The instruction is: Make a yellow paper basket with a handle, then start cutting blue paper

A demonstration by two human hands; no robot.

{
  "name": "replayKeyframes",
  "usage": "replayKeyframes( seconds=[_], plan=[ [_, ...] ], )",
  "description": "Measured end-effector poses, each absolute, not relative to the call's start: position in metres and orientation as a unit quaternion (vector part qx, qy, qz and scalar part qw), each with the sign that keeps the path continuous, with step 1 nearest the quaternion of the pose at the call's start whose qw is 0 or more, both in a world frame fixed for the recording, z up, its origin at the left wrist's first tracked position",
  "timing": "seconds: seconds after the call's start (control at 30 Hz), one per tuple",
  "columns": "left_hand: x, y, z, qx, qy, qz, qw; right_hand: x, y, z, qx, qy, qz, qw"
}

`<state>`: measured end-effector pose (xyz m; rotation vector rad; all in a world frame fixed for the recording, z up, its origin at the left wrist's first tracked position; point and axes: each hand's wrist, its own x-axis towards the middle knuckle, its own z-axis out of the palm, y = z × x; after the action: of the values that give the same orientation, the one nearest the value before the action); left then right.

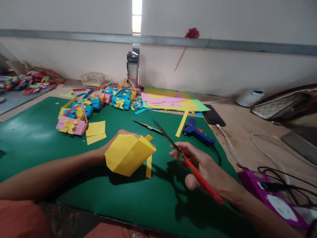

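Note:
My left hand is mostly hidden behind a folded yellow paper piece, which it holds up over the green mat. In my right hand are scissors with red handles, their dark blades pointing up and to the left. The blade tips are apart from the yellow paper. A yellow paper strip shows just right of the folded piece. Beyond the scissors lies a slim dark pointed tool.
Small paper baskets with bows stand at the back left beside yellow paper squares. Coloured sheets, a bottle, a blue glue gun and a phone lie farther back. A purple power strip with cables is at right.

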<state>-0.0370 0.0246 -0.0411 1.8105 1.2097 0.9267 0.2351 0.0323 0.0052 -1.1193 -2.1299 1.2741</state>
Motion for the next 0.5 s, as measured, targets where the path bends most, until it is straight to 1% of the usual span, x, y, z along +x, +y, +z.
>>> replayKeyframes(
  seconds=[0.07, 0.13, 0.2, 0.37, 0.5],
  plan=[
    [-0.037, 0.023, -0.035, 0.668, 0.465, 0.347, 0.466, 0.232, 0.027, 0.007, -0.425, -0.788, 0.413, 0.166],
    [-0.037, 0.022, -0.03, 0.609, 0.452, 0.342, 0.555, 0.228, 0.022, 0.009, -0.439, -0.803, 0.375, 0.148],
    [-0.037, 0.022, -0.027, 0.565, 0.442, 0.351, 0.602, 0.224, 0.018, 0.011, -0.439, -0.811, 0.358, 0.145],
    [-0.037, 0.022, -0.026, 0.556, 0.455, 0.367, 0.591, 0.22, 0.016, 0.008, -0.432, -0.821, 0.341, 0.152],
    [-0.035, 0.02, -0.025, 0.532, 0.467, 0.351, 0.613, 0.221, 0.016, 0.005, -0.424, -0.823, 0.349, 0.145]
  ],
)
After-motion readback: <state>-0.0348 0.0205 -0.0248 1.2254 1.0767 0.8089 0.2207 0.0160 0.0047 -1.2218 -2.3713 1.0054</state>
